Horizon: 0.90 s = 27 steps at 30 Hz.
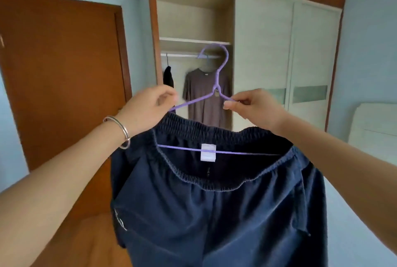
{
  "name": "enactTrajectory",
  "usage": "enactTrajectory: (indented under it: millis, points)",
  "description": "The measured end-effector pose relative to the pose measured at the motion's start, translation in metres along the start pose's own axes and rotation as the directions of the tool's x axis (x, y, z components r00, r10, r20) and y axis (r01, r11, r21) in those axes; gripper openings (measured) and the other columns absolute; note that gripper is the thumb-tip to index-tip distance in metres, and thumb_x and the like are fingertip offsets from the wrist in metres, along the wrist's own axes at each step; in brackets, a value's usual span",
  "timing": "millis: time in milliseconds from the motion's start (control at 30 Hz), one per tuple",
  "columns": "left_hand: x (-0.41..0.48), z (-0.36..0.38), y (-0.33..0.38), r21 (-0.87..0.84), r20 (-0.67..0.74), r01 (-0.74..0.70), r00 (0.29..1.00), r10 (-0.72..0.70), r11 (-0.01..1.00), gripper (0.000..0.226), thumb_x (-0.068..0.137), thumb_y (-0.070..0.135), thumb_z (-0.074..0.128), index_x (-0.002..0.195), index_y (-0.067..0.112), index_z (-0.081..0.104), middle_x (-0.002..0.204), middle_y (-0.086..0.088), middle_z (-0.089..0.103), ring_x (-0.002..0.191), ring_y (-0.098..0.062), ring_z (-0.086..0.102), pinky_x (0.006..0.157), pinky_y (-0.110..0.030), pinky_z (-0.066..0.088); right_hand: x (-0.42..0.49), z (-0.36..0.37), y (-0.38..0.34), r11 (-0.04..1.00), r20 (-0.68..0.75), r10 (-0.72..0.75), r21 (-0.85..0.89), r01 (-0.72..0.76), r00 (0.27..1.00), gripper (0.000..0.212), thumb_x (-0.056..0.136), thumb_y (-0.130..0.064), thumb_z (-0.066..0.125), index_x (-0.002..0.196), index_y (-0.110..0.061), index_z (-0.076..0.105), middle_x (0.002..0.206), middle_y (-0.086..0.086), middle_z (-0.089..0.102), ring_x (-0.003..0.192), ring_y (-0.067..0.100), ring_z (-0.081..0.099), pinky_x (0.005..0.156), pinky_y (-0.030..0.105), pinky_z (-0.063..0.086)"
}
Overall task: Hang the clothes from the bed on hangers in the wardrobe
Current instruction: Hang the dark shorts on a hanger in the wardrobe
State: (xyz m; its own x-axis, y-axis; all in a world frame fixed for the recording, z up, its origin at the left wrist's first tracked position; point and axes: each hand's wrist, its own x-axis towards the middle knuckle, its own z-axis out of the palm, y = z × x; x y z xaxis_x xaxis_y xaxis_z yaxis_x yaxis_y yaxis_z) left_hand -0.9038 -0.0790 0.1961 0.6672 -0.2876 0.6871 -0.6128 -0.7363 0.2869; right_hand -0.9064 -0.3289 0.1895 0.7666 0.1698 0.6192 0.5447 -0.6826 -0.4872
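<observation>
Spanning the far wall, wardrobe (pixel 264 51): brown frame, cream sliding panels covering the right part, left bay open with a shelf above a rail (pixel 182 55).
Room door (pixel 64 73): brown wood, closed, left of the wardrobe.
Floor (pixel 86 245): wooden boards, seen at lower left.
Navy shorts (pixel 214 213): the task's garment, held up in mid-air in front of the open bay and apart from the rail; elastic waistband uppermost and gaping open, legs hanging down out of view.
Brown dress (pixel 207 99): hangs from the rail inside the open bay, behind the raised hanger.
Black garment (pixel 168 77): hangs at the left end of the same rail.
Purple hanger (pixel 216 91): thin, hook uppermost; its lower bar runs across inside the shorts' waist opening.
Left hand (pixel 148 107): fingers curled, pinching the hanger's left sloping arm.
Right hand (pixel 253 105): thumb and fingertips pinching the right sloping arm.
Bangle (pixel 123 131): silver, on the left wrist.
White label (pixel 208 152): sewn inside the waistband, crossed by the lower bar.
</observation>
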Motion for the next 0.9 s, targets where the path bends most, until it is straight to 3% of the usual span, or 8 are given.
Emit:
enactTrajectory:
  millis: [100,233,367,500,667,733,800,900]
  points:
    - [-0.020,-0.030,-0.076,0.115,0.075,0.126,0.988,-0.135,0.985,0.024,0.094,0.039,0.038,0.109,0.028,0.054,0.100,0.008,0.062,0.086,-0.013,0.058,0.070,-0.020,0.042,0.039,0.041,-0.015,0.995,-0.016,-0.011,0.097,0.012,1.000,0.020,0.086,-0.030,0.063,0.081,-0.013,0.073,0.047,-0.007,0.045,0.041,0.001,0.038,0.043,0.006,0.031]
    - [-0.026,-0.042,-0.144,0.205,-0.029,0.207,0.978,-0.205,0.957,0.034,0.095,0.042,0.031,0.090,0.018,0.054,0.057,0.000,0.048,0.048,-0.017,0.043,0.046,-0.027,0.027,0.079,0.096,-0.037,0.981,0.028,-0.075,0.182,0.069,0.997,0.014,0.086,-0.027,0.063,0.087,-0.019,0.074,0.047,-0.011,0.049,0.046,0.001,0.037,0.049,0.009,0.035]
    - [-0.022,-0.049,-0.196,0.168,-0.210,0.283,0.946,-0.247,0.944,0.046,0.098,0.035,0.027,0.057,0.017,0.034,0.052,0.000,0.034,0.049,-0.016,0.034,0.047,-0.028,0.022,0.115,0.146,-0.051,0.970,0.115,-0.215,0.138,0.199,0.970,0.020,0.088,-0.028,0.059,0.100,-0.019,0.073,0.086,0.029,0.066,0.067,0.026,0.054,0.069,0.029,0.044]
    - [-0.003,-0.053,-0.253,0.122,-0.094,0.363,0.931,-0.353,0.924,0.047,0.098,0.040,0.024,0.069,0.015,0.050,0.060,0.002,0.045,0.062,-0.017,0.044,0.055,-0.023,0.030,0.155,0.194,-0.048,0.961,0.146,-0.263,0.131,0.245,0.954,0.020,0.089,-0.027,0.057,0.098,-0.018,0.073,0.095,0.030,0.065,0.088,0.041,0.061,0.071,0.027,0.043]
    - [0.037,-0.048,-0.327,0.209,0.101,0.393,0.902,-0.420,0.895,0.055,0.097,0.045,0.019,0.072,0.019,0.060,0.063,-0.002,0.050,0.061,-0.021,0.047,0.056,-0.028,0.033,0.220,0.268,-0.028,0.953,0.141,-0.233,0.229,0.197,0.962,0.023,0.088,-0.026,0.059,0.098,-0.011,0.072,0.105,0.035,0.060,0.104,0.047,0.053,0.093,0.049,0.044]
    - [0.059,-0.039,-0.348,0.178,0.086,0.333,0.932,-0.351,0.926,0.051,0.096,0.046,0.022,0.073,0.023,0.062,0.071,0.005,0.061,0.073,-0.021,0.059,0.065,-0.024,0.041,0.251,0.298,-0.020,0.947,0.144,-0.212,0.274,0.167,0.967,0.023,0.088,-0.027,0.059,0.097,-0.011,0.073,0.104,0.033,0.063,0.102,0.046,0.056,0.095,0.047,0.046]
    - [0.085,-0.031,-0.365,0.153,0.061,0.250,0.963,-0.261,0.956,0.047,0.094,0.047,0.029,0.075,0.019,0.062,0.069,0.010,0.062,0.069,-0.017,0.062,0.064,-0.019,0.044,0.282,0.323,-0.017,0.938,0.158,-0.188,0.321,0.130,0.969,0.021,0.087,-0.029,0.060,0.093,-0.015,0.074,0.092,0.028,0.069,0.079,0.033,0.067,0.078,0.035,0.055]
    - [0.122,-0.027,-0.392,0.152,0.080,0.159,0.982,-0.173,0.975,0.036,0.094,0.039,0.040,0.075,0.017,0.061,0.060,0.002,0.056,0.050,-0.013,0.049,0.049,-0.011,0.037,0.319,0.350,-0.016,0.934,0.212,-0.160,0.348,0.079,0.964,0.024,0.086,-0.030,0.062,0.087,-0.009,0.074,0.054,0.011,0.055,0.050,0.005,0.043,0.054,0.013,0.038]
